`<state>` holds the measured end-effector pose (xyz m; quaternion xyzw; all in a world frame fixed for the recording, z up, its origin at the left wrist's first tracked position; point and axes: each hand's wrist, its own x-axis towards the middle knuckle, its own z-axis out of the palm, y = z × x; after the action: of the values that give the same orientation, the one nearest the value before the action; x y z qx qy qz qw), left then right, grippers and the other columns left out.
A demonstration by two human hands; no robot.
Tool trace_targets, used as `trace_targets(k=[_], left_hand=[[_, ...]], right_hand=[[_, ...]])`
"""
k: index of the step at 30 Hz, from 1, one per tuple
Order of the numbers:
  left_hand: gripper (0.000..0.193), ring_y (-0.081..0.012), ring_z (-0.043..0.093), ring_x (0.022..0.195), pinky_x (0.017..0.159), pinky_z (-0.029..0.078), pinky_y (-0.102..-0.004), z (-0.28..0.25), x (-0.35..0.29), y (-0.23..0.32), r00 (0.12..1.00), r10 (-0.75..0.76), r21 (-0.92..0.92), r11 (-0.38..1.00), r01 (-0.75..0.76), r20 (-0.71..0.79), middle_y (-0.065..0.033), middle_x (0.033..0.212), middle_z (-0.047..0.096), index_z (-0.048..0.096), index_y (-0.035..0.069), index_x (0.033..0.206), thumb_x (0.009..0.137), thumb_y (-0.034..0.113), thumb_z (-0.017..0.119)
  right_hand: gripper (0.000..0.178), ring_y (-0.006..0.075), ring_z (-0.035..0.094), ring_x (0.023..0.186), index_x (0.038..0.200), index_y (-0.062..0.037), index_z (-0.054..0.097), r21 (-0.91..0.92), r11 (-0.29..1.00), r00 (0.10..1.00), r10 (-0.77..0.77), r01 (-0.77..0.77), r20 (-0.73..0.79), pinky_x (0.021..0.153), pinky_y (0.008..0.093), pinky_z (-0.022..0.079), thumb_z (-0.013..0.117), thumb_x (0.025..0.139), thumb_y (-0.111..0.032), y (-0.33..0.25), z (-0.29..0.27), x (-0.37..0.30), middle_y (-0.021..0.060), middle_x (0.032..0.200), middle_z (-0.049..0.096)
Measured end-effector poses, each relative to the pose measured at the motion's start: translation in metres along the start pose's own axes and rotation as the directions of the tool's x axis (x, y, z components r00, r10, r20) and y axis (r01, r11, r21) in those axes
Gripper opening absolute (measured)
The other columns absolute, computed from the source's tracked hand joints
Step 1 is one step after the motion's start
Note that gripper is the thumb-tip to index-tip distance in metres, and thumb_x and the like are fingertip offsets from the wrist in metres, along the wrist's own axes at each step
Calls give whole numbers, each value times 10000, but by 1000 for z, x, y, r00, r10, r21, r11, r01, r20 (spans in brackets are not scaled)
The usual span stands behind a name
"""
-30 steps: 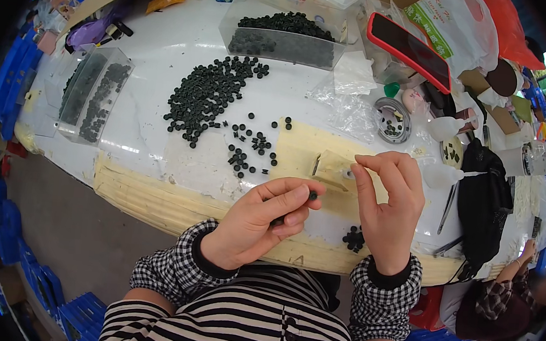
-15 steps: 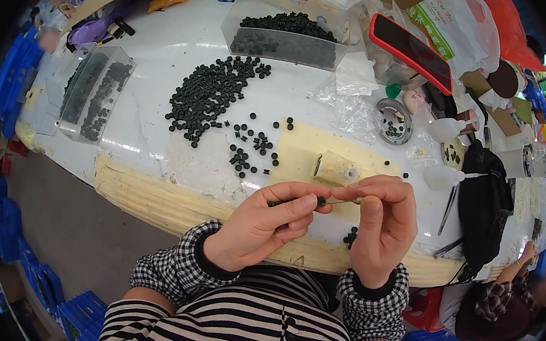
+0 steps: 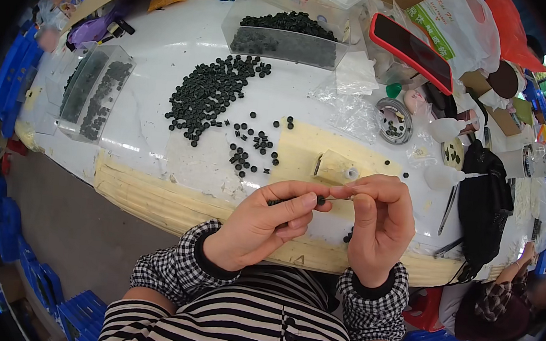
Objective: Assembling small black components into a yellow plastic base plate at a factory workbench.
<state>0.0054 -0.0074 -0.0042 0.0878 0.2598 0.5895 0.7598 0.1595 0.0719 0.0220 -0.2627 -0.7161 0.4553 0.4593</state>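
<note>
My left hand (image 3: 265, 218) is closed, pinching a small dark round grooved piece (image 3: 321, 201) between thumb and forefinger. More dark pieces show partly inside its curled fingers. From the pinched piece a thin, needle-like metal rod (image 3: 339, 198) runs to the fingertips of my right hand (image 3: 382, 222), which grip its other end. Whether the rod passes right through the piece cannot be made out. Just beyond my right fingertips lies a yellowish block (image 3: 332, 167) with a pale round knob. A few dark pieces (image 3: 348, 236) are partly hidden beside my right hand.
A heap of dark pieces (image 3: 208, 93) covers the table's middle, with several strays nearer me. Clear bins (image 3: 284, 47) of such pieces stand behind and at left. Rightward are a red-cased phone (image 3: 413, 51), tweezers (image 3: 449, 210) and black cloth (image 3: 481, 202). Another person sits far right.
My right hand has moved slightly left, toward the left one, and less of the rod shows between them. It covers more of the dark pieces beside it. My left hand stays nearly still.
</note>
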Motion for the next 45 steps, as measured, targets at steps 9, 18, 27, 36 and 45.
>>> trace_targets(k=[9, 18, 27, 36, 45], left_hand=[[219, -50, 402, 657, 577, 360, -175, -2, -2, -1, 998, 46, -25, 999, -47, -38, -88, 1005, 621, 594, 13, 1166, 976, 101, 529], [227, -39, 399, 620, 571, 358, -184, 0, -5, 4, 974, 207, 237, 955, -181, -90, -98, 964, 643, 600, 9, 1144, 932, 92, 608], [141, -115, 625, 895, 775, 480, -221, 0, -8, 0, 892, 446, 522, 778, -349, -68, -55, 957, 684, 682, -3, 1016, 883, 34, 658], [175, -124, 621, 893, 796, 481, -235, 1, -8, 4, 800, 581, 728, 481, -488, 153, -93, 972, 689, 696, -13, 1029, 857, 3, 672], [163, -101, 615, 881, 788, 483, -232, 1, -6, 5, 829, 553, 685, 574, -449, 80, -85, 949, 691, 693, -16, 1008, 847, 0, 678]], right_hand=[[53, 184, 611, 796, 905, 18, 580, -187, 981, 975, -92, 54, -203, 748, 286, 484, 617, 894, -18, 4, -9, 5, 101, 852, 630], [122, 258, 566, 767, 870, -6, 628, -651, 744, 978, -207, 151, -9, 671, 335, 453, 703, 774, 3, 11, -11, 17, 99, 844, 612], [335, 231, 551, 773, 1035, -42, 712, -505, 833, 974, -208, 225, 91, 673, 323, 450, 726, 705, 18, -10, 0, -12, 67, 850, 609], [379, 217, 534, 767, 1074, -50, 712, -393, 885, 969, -218, 248, 121, 680, 311, 447, 729, 702, 22, -1, 9, -20, 53, 866, 615], [370, 211, 521, 767, 1072, -58, 716, -362, 897, 966, -216, 254, 142, 674, 302, 447, 739, 707, 5, 1, 8, -20, 40, 869, 613]])
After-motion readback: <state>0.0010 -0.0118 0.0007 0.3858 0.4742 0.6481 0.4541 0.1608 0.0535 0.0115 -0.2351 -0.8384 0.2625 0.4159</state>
